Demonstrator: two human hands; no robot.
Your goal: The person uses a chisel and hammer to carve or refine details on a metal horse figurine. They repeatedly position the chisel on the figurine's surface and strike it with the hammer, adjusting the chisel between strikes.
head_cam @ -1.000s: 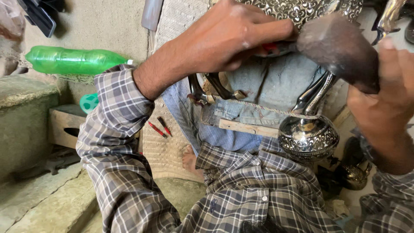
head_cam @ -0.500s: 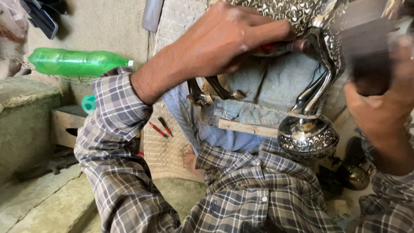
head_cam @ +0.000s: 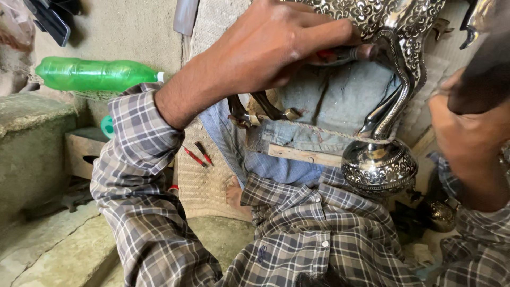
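1. Ornate silver vessel (head_cam: 380,165) front and centre: engraved round base low over the lap, curved neck sweeping up to an embossed body at the top edge of the frame.
2. Propped against a denim-covered pad (head_cam: 329,101), with a wooden slat (head_cam: 303,155) running along the pad's lower edge.
3. Left hand (head_cam: 265,50) up top, fingers (head_cam: 324,32) clamped together on a small punch tool (head_cam: 348,53), red at the grip, dark tip touching the embossed metal just beside the neck.
4. Right hand (head_cam: 467,133) at the right edge, raised, wrapped around a dark blurred object (head_cam: 486,69); hard to say what kind of tool, and can't tell exactly how the fingers sit, though closed around it by the look of it.
5. Plaid sleeves on both arms, plaid shirt (head_cam: 313,234) filling the bottom of the frame.
6. Metal tongs or pliers (head_cam: 260,109) tucked under the left wrist, resting against the pad.
7. Two red-handled tools (head_cam: 197,155) lying side by side on a woven mat (head_cam: 204,180) below the forearm.
8. Bare foot (head_cam: 234,194) peeking out at the mat's edge.
9. Green plastic bottle (head_cam: 95,74) lying on its side far left, on a stone ledge (head_cam: 26,138), well apart from the hands.
10. Small round metal piece (head_cam: 441,215) low right, near the vessel's base.
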